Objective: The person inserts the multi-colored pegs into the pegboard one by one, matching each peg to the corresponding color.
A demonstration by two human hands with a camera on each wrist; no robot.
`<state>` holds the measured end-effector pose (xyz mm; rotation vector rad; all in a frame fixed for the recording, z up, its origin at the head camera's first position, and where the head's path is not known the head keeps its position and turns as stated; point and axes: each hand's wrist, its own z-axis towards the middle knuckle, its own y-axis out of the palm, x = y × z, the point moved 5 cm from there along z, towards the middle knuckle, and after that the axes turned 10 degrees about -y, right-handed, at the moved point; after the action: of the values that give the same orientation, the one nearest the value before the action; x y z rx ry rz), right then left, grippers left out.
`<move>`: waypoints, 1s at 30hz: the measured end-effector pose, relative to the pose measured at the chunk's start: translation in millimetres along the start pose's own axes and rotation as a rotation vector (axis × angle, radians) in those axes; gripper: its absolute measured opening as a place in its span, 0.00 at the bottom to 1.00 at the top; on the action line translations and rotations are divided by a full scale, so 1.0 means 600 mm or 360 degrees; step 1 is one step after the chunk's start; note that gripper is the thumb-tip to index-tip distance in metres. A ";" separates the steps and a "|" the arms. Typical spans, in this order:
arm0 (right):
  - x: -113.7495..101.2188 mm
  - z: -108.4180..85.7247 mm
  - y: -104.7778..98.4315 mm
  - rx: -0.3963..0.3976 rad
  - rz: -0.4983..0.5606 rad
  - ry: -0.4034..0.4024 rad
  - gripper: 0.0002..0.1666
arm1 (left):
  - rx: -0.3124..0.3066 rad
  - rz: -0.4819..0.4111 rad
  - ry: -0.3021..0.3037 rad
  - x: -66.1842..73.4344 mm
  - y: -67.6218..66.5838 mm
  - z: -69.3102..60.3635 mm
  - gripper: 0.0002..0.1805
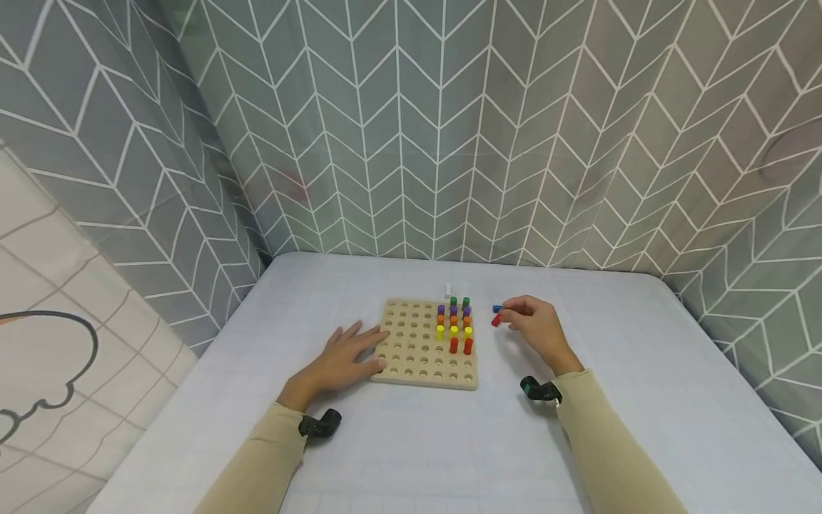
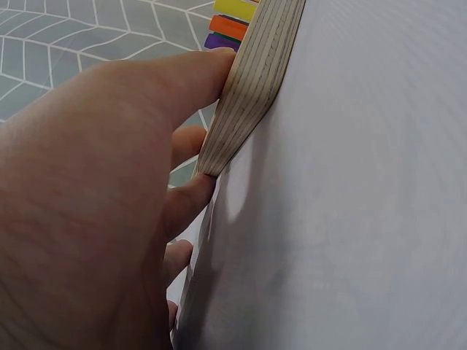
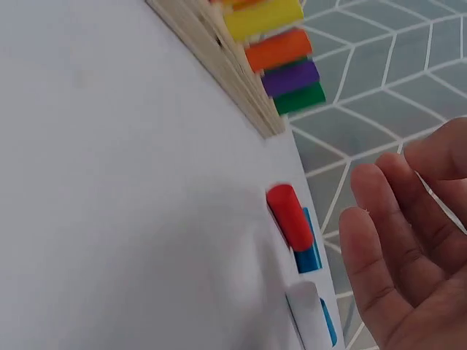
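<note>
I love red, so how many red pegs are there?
3: two red pegs stand side by side in the board; one loose red peg lies near the right hand, which may hide more.

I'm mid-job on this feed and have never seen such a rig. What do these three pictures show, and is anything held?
There is no robot here, just a person's two bare hands. The wide picture comes from a camera on the person's head, looking forward and down. The two close-ups come from cameras on the left and right wrists.

On the white table lies a wooden board with rows of holes. Coloured pegs stand in some of them, toward its right side. Loose pegs lie outside the board, including a red peg and a blue peg.

The left hand rests at the board's left edge. The right hand is near the loose pegs; its close-up shows nothing held.
</note>
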<state>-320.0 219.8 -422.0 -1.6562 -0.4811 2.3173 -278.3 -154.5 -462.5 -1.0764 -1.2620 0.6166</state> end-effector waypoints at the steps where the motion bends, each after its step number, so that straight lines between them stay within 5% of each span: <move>1: 0.003 0.004 -0.004 0.0012 -0.0017 0.0009 0.19 | -0.0002 0.0004 0.0006 0.001 0.000 0.001 0.36; 8: 0.016 0.032 -0.009 0.0017 -0.0035 0.0029 0.19 | 0.0008 0.0022 -0.0009 0.002 -0.002 0.002 0.36; 18: 0.022 0.041 -0.010 -0.0044 -0.0384 -0.0036 0.11 | 0.0010 -0.0003 0.0024 0.001 0.000 0.006 0.37; 30: 0.033 0.047 -0.002 -0.0179 -0.0529 0.0013 0.10 | 0.0005 0.0011 -0.0004 -0.001 0.002 0.004 0.37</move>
<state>-353.3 225.3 -430.0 -1.4982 -0.8301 2.0724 -280.7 -153.8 -464.0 -1.0783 -1.2596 0.6248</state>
